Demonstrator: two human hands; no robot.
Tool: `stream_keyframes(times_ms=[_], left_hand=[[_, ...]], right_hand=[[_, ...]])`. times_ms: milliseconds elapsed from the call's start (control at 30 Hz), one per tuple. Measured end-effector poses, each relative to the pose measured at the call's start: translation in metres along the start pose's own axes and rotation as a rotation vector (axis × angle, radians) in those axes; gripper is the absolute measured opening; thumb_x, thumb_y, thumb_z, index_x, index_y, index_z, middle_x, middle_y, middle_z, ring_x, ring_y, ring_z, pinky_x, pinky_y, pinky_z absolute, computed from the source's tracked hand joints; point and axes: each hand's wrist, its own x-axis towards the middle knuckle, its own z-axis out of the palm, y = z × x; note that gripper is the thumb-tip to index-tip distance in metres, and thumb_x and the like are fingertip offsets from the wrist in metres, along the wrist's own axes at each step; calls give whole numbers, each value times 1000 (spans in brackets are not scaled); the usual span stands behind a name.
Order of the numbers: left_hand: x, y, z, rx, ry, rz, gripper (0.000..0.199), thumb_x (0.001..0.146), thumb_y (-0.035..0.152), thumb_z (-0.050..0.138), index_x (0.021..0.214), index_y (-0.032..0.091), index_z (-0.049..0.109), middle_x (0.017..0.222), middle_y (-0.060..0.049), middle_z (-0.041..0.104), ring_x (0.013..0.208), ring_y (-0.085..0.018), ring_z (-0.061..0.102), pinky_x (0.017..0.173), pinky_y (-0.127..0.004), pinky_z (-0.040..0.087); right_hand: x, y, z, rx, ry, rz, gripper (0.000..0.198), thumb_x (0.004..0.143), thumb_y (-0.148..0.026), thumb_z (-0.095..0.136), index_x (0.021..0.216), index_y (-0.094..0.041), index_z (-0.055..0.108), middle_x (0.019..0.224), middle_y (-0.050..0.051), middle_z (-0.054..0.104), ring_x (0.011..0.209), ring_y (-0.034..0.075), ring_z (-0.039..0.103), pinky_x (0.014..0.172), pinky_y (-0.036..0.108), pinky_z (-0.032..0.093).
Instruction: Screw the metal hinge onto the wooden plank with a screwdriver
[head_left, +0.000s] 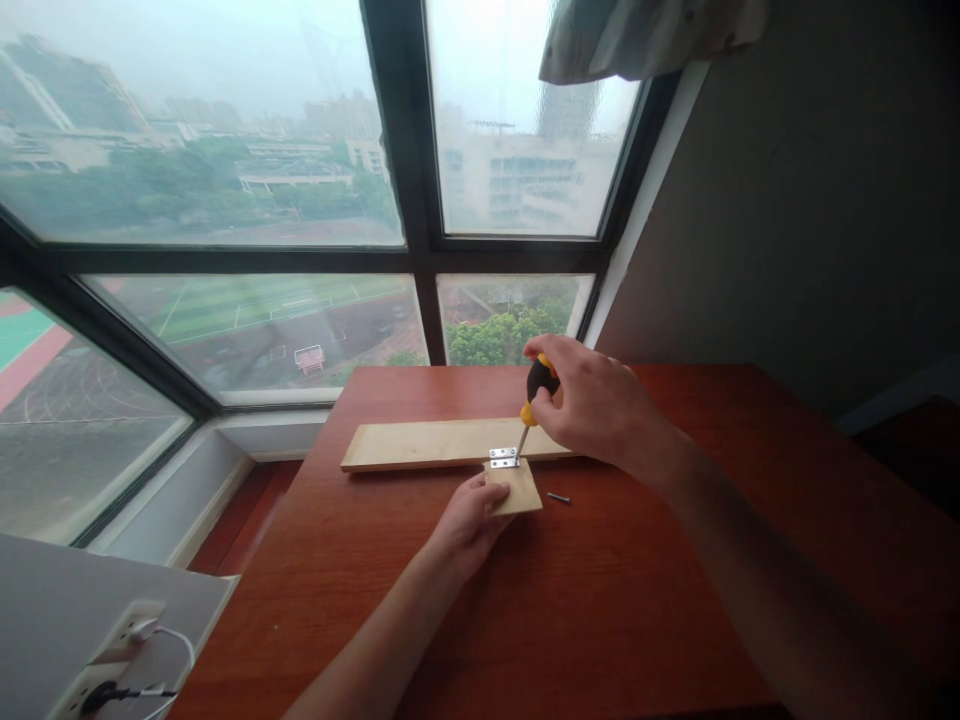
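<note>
My right hand (592, 405) is closed around the yellow and black handle of a screwdriver (541, 380). The shaft slants down, and its tip meets a silver metal hinge (504, 458) near the hinge's right end. One leaf of the hinge lies on a small square wooden board (517, 492), the other against a long pale plank (427, 440). My left hand (472, 520) grips the small board from its left side, thumb on top and fingers underneath. Just right of that board, a loose screw (559, 497) lies on the table. My right hand hides the plank's right end.
A reddish-brown wooden table (600, 610) carries everything. Dark-framed windows (420, 258) stand beyond its far edge, with a grey wall at right. Wall sockets (127, 630) with plugged-in cables are at lower left.
</note>
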Motion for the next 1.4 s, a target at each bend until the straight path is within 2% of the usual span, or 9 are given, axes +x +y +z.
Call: stream_keyframes(times_ms=[167, 267, 400, 600, 800, 1000, 1100, 1267, 1400], left_hand=[[0, 0, 1, -4, -2, -1, 24, 73, -1, 60, 93, 8, 67, 94, -12, 70, 78, -15, 66, 71, -23, 56], [0, 0, 1, -3, -6, -1, 23, 73, -1, 60, 93, 8, 67, 92, -12, 70, 77, -16, 65, 71, -24, 56], [-1, 1, 1, -3, 5, -1, 24, 72, -2, 59, 93, 8, 67, 90, -11, 70, 77, -16, 66, 70, -23, 55], [0, 0, 0, -12, -7, -1, 25, 72, -1, 60, 94, 8, 67, 90, -11, 69, 76, -16, 66, 71, -24, 55], [-1, 0, 1, -21, 6, -1, 26, 72, -1, 61, 95, 9, 66, 88, -10, 69, 74, -15, 65, 69, -23, 55], [0, 0, 1, -4, 13, -3, 25, 72, -1, 59, 95, 8, 66, 89, -10, 69, 74, -15, 65, 68, -23, 55], [1, -1, 0, 0, 13, -5, 25, 72, 0, 60, 94, 8, 66, 88, -10, 69, 72, -15, 65, 67, -23, 55], [-1, 0, 1, -6, 10, -2, 26, 70, 0, 61, 94, 9, 66, 88, -10, 69, 73, -15, 65, 67, -22, 55], [0, -1, 0, 3, 8, -4, 25, 72, 1, 62, 94, 9, 67, 88, -10, 69, 73, -15, 65, 66, -23, 54]], right_hand=[[2, 1, 1, -70, 11, 48, 28, 88, -41, 49, 107, -24, 58, 98, 4, 69, 78, 21, 63, 60, 30, 37], [2, 2, 1, -54, 11, 37, 25, 85, -31, 50, 108, -24, 57, 102, 3, 69, 80, 21, 63, 61, 29, 37], [0, 2, 0, 3, -11, -9, 39, 77, -20, 53, 116, -24, 54, 114, 5, 66, 89, 21, 62, 64, 29, 38], [2, 3, 3, -70, 19, 55, 27, 88, -40, 48, 107, -24, 59, 98, 4, 69, 78, 21, 62, 60, 30, 37], [1, 6, 2, 57, 3, -13, 39, 79, -21, 51, 118, -23, 53, 119, 4, 64, 93, 21, 62, 68, 30, 41], [2, 4, 4, -53, 29, 67, 34, 87, -40, 48, 117, -24, 56, 109, 6, 68, 85, 24, 64, 64, 32, 41], [2, 5, 4, -45, 17, 77, 31, 86, -33, 49, 115, -25, 57, 107, 6, 68, 83, 23, 63, 65, 31, 41], [0, 8, 2, 129, -19, -35, 47, 77, -20, 52, 124, -24, 51, 122, 6, 62, 92, 20, 62, 71, 29, 44], [1, 8, 5, 45, 27, 29, 35, 85, -36, 51, 118, -24, 55, 112, 6, 66, 89, 22, 62, 67, 30, 42]])
